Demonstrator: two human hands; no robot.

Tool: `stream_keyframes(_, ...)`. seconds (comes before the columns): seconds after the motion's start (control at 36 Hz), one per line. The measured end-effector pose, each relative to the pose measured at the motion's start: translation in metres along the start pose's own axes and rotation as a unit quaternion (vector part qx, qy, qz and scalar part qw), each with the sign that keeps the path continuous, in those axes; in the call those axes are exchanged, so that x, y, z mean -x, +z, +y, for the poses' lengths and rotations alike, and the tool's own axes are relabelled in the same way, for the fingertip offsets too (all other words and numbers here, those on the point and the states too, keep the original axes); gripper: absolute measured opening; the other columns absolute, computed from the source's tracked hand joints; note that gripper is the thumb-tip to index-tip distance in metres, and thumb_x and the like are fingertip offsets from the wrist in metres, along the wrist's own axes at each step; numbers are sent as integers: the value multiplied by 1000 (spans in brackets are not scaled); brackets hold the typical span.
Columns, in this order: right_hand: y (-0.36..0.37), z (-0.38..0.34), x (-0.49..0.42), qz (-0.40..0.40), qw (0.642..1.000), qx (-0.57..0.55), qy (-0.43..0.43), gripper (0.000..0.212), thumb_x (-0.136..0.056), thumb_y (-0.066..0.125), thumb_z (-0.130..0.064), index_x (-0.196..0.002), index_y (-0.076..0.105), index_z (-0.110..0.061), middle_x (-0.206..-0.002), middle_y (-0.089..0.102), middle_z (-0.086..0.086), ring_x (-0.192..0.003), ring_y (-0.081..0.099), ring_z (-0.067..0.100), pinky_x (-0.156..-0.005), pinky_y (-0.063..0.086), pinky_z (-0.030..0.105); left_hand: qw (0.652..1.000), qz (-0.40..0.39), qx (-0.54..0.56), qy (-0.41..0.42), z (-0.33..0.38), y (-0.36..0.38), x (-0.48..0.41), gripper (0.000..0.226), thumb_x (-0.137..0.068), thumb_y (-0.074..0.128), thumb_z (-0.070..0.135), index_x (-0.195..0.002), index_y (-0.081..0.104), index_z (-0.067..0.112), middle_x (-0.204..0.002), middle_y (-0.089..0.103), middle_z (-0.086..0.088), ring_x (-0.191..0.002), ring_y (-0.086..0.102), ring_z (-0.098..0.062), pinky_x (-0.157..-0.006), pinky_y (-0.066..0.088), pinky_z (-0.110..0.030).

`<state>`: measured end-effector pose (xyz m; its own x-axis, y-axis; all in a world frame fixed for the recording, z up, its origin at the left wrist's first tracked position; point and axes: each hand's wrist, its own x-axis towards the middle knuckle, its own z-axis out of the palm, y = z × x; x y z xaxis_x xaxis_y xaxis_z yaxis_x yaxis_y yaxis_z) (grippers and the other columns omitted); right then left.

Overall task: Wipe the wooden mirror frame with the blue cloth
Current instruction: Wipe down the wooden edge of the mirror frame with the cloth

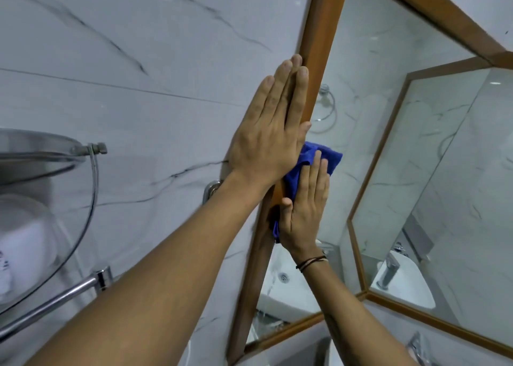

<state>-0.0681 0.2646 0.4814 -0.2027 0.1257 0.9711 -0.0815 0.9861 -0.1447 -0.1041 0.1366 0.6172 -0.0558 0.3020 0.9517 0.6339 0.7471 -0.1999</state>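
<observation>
The wooden mirror frame (319,43) runs up the middle of the view, its left side piece slanting from bottom to top. My left hand (266,132) lies flat with straight fingers against that side piece's outer edge and the wall, holding nothing. Just below it, my right hand (304,213) presses the blue cloth (319,157) flat against the inner edge of the same side piece and the glass. The cloth sticks out above my fingers and a little below my palm. A dark cord bracelet is on my right wrist.
A round glass shelf (41,154) with a chrome rail (55,296) juts from the marble wall (138,60) at the left. The mirror glass (374,88) reflects a white basin (280,282), a towel ring and a second wood-framed mirror (444,171) with a tap.
</observation>
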Motion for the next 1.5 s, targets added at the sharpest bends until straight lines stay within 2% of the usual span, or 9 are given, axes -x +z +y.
stream_keyframes(0.14,4,10,104,-102,994,12,29,73,-114,14,-58,-174,-4,-22,-183,-9,-2,-169,-6,28,-136,5,50,999,-35,5,1,12,9,54,73,-123,23,47,-175,8,-2,-185,6,-21,-173,6,-30,-142,7,-43)
stream_keyframes(0.22,3,18,149,-162,985,45,31,75,-115,15,-58,-168,22,-5,-183,-13,1,-169,-10,27,-135,4,53,999,-41,-6,-13,16,11,65,73,-123,24,48,-175,10,-2,-185,9,-20,-173,9,-29,-142,6,-42)
stream_keyframes(0.28,1,25,141,-155,987,47,15,76,-115,13,-59,-163,30,-2,-182,-14,1,-169,-11,27,-136,1,50,999,-44,-10,-15,18,10,64,73,-123,23,47,-175,11,-3,-184,11,-21,-172,11,-30,-141,5,-42)
stream_keyframes(0.47,8,15,80,-61,998,15,-1,73,-112,8,-61,-174,-3,-23,-182,-10,-4,-169,-6,25,-136,4,50,999,-35,-27,-16,21,17,69,72,-123,20,45,-174,11,-5,-183,13,-22,-172,13,-31,-142,10,-43)
stream_keyframes(0.67,1,21,213,-196,979,35,44,74,-115,17,-59,-173,-10,-23,-182,-16,-2,-168,-14,25,-130,8,56,999,-27,-4,-18,21,15,70,71,-124,25,44,-174,15,-6,-183,16,-23,-171,16,-33,-141,16,-45)
stream_keyframes(0.89,13,16,103,-71,997,20,13,78,-111,8,-63,-174,-5,-20,-183,-8,-1,-169,-4,27,-136,4,50,1000,-10,-23,-16,22,20,71,71,-124,23,43,-173,15,-7,-182,17,-23,-171,17,-33,-141,14,-43)
stream_keyframes(1.11,11,15,240,-235,970,50,42,90,-110,20,-71,-172,-11,-13,-182,-16,5,-168,-13,29,-136,-5,46,999,-30,-16,-17,17,22,84,71,-124,27,42,-173,15,-8,-182,18,-24,-171,18,-33,-141,15,-43)
stream_keyframes(1.33,11,10,97,-82,996,3,31,86,-107,6,-70,-173,-6,-15,-182,-12,0,-169,-6,27,-136,2,50,1000,1,-11,-16,25,21,73,70,-123,24,42,-172,19,-8,-181,23,-23,-170,22,-32,-140,20,-43)
stream_keyframes(1.5,6,15,201,-207,976,24,58,93,-108,19,-73,-172,-8,-11,-182,-15,6,-169,-9,31,-136,4,52,999,-28,11,-14,28,33,110,73,-123,27,42,-171,6,-9,-182,17,-25,-171,15,-33,-141,11,-43)
